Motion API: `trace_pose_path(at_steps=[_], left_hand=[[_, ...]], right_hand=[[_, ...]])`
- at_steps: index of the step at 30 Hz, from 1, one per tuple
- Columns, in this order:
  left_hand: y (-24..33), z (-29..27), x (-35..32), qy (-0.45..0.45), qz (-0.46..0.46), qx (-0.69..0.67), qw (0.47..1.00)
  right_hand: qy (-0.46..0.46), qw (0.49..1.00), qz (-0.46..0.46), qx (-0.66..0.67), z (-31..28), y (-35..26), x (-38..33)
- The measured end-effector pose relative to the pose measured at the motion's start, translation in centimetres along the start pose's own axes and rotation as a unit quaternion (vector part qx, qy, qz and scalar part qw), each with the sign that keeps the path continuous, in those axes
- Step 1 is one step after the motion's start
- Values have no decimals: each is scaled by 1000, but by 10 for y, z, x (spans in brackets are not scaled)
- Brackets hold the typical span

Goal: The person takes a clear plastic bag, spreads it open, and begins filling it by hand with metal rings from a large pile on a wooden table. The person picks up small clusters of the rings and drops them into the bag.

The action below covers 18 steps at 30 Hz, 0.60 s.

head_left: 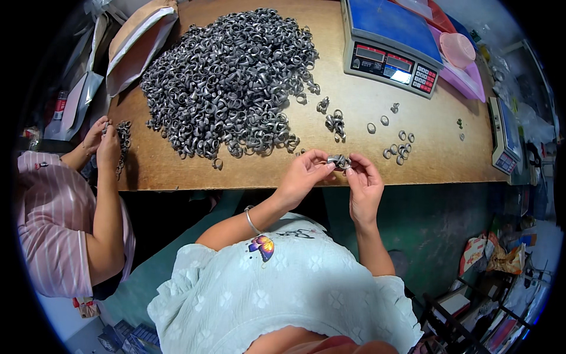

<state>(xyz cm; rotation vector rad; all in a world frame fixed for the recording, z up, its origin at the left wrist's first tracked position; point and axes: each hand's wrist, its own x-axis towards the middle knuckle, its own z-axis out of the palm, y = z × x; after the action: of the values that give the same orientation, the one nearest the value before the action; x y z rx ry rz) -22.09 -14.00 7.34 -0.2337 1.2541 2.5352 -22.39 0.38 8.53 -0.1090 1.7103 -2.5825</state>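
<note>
My left hand (305, 174) and my right hand (364, 184) meet at the near edge of the wooden table (354, 118). Between their fingertips they pinch a small bunch of grey metal rings (339, 160). A big heap of the same grey metal rings (230, 82) covers the table's far left half. A few small clusters (336, 123) and single loose rings (400, 150) lie on the bare wood just beyond my hands and to the right.
A blue-topped weighing scale (392, 44) stands at the far right, with pink trays (460, 59) behind it. A second scale (506, 135) sits at the right edge. A person in a striped pink top (56, 224) at my left holds a string of rings (124, 141). Paper bags (138, 41) lie far left.
</note>
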Motion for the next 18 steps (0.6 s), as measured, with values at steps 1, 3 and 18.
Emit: trace_pose_path(at_steps=[1,3,18], left_hand=[[0,1,0,-4,25,19,1000],[1,2,0,-13,74,56,996],[17,11,-7,-38,27,50,998]], right_hand=[[-4,1000,-5,-5,0,2,1],[-24,999,-4,-21,2,0,2],[-19,991,-7,-131,-2,-3,0]])
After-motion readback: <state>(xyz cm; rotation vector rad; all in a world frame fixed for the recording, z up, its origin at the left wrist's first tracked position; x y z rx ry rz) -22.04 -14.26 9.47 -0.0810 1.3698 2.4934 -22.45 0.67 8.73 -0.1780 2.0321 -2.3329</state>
